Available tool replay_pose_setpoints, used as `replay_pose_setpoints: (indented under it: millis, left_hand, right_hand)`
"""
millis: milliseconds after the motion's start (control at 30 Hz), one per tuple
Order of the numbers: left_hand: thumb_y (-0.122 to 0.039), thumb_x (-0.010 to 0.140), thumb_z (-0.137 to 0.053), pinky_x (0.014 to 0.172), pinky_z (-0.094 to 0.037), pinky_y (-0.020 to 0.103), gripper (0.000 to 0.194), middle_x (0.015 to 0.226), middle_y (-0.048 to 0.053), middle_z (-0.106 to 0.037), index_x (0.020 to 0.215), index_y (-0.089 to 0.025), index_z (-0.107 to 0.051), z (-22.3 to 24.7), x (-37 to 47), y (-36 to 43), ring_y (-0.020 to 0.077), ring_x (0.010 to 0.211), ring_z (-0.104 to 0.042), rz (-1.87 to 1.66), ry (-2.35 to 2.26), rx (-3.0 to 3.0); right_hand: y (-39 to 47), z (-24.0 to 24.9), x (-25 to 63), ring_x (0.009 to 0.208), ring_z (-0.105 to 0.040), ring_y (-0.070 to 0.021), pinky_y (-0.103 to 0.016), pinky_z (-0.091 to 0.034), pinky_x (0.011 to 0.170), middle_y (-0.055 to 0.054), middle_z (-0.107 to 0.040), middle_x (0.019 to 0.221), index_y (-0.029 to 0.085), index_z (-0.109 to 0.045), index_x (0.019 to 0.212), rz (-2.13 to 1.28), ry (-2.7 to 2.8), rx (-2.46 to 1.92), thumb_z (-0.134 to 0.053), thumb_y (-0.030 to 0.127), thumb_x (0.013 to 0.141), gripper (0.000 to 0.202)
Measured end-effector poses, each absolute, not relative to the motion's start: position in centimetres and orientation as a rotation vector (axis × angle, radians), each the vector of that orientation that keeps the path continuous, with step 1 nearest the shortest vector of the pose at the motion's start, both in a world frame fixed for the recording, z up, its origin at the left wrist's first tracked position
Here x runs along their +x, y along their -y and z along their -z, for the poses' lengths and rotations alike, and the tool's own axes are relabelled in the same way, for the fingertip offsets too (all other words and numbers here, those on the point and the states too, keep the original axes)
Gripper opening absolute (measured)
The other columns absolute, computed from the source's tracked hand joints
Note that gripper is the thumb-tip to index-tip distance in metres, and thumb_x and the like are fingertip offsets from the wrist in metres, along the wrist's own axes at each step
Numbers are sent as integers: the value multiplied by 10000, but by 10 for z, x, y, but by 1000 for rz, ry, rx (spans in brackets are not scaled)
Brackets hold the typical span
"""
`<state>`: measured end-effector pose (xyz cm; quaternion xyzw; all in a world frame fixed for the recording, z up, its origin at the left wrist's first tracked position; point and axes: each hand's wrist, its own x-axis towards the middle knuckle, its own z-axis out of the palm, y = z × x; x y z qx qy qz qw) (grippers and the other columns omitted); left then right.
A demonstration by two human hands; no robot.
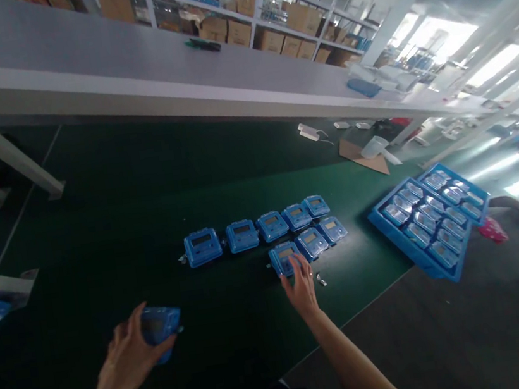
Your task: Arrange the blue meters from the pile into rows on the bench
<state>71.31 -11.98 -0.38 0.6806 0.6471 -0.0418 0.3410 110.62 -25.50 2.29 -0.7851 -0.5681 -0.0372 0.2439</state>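
My left hand (126, 355) is closed around a blue device (160, 322) with a dark display window, holding it tilted over the green surface at the lower left. My right hand (302, 288) has its fingers spread, with thumb and fingertips at the front edge of another blue device (283, 257). That one begins a near row with two more blue devices (311, 242). Behind them a longer row of several like it runs from a left-hand device (203, 247) to a right-hand one (315, 205). A small silvery piece (321, 279) lies beside my right hand.
At the right, blue trays (392, 237) hold several clear-covered devices. Cardboard (355, 157) and white parts (309, 132) lie farther back. A raised grey shelf (126, 52) spans the back, with a dark tool (204, 45) on it. Boxes fill racks (258, 6) beyond.
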Motion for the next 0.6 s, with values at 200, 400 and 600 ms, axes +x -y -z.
replay_pose_setpoints:
  millis: [200, 400, 600]
  left_hand:
    - [-689, 710, -493, 818, -471, 499, 888, 1317, 169, -345, 1423, -249, -195, -43, 899, 150, 397, 1139, -460, 1, -1650, 1811]
    - [-547, 880, -347, 855, -487, 481, 632, 1315, 152, -425, 1428, -254, -233, -23, 909, 147, 317, 1074, -541, -195, -1405, 1627]
    - [-434, 867, -439, 837, -535, 379, 604, 1363, 113, -395, 1409, -229, -270, -1, 826, 165, 223, 1040, -561, -483, -1489, 1434]
  right_hand:
    - [259, -22, 1039, 1347, -287, -250, -423, -407, 1053, -151, -267, 1457, 187, -141, 1450, -487, 1732, -1821, -606, 188, 788, 809]
    - [229, -17, 1045, 1385, -189, -287, -477, -316, 1103, -105, -188, 1510, 245, -60, 1471, -570, 1817, -1949, -682, 96, 679, 1017]
    - [193, -27, 1056, 1340, -263, -334, -545, -178, 1108, -121, -306, 1458, 240, -260, 1428, -360, 2234, -1952, -771, 181, 557, 1011]
